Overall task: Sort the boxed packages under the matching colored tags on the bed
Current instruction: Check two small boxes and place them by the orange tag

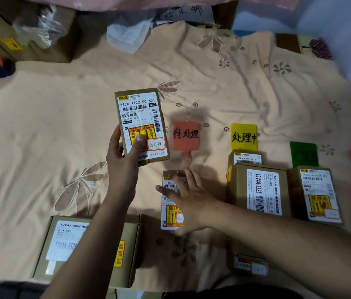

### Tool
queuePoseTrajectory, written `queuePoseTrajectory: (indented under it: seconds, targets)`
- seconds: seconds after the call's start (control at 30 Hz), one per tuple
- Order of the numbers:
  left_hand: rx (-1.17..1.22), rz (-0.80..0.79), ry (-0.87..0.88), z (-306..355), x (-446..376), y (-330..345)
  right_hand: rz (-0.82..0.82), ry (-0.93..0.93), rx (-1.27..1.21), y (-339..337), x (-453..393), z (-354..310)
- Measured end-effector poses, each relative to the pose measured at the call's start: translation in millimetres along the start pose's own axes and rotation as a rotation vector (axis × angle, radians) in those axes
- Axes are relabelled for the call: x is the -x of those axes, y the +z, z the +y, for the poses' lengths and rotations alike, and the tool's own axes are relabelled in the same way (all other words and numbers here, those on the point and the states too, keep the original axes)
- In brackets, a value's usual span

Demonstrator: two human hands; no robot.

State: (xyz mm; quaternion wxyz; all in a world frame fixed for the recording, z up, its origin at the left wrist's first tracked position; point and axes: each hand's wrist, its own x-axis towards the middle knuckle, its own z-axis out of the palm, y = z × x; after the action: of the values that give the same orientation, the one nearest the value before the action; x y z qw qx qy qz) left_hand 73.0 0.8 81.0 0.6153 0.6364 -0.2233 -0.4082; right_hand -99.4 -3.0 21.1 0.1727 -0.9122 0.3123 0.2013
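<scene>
Label-up, the red-stickered box [141, 126] sits gripped in left hand [122, 156] for reading; right hand [188, 199], fingers [168, 189] spread, steadies box [171, 203] below red tag [185, 135].

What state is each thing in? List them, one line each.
left hand: grips the held box, thumb on its label.
held box: lifted off the bed, label facing up.
right hand: open, fingers spread over the box below the red tag.
box below the red tag: lying flat, partly covered.
red tag: flat on the bed.
yellow tag: flat, boxes below it.
green tag: flat, one box below it.
</scene>
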Motion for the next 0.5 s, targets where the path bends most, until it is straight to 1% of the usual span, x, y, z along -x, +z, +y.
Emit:
queuePoseTrajectory:
  seconds: [0.13, 0.33, 0.5]
  targets:
    - [-0.007, -0.001, 0.011, 2.8, -3.6, -0.6, 0.048, 0.047, 0.04, -14.8, -9.7, 11.9]
    - [-0.011, 0.005, 0.001, 1.6, -5.4, -1.6, 0.054, 0.139, 0.037, -30.2, -30.1, 35.9]
    - [-0.021, -0.005, -0.017, -0.9, -3.2, -2.1, 0.102, 0.12, 0.033, -26.5, -33.1, 40.4]
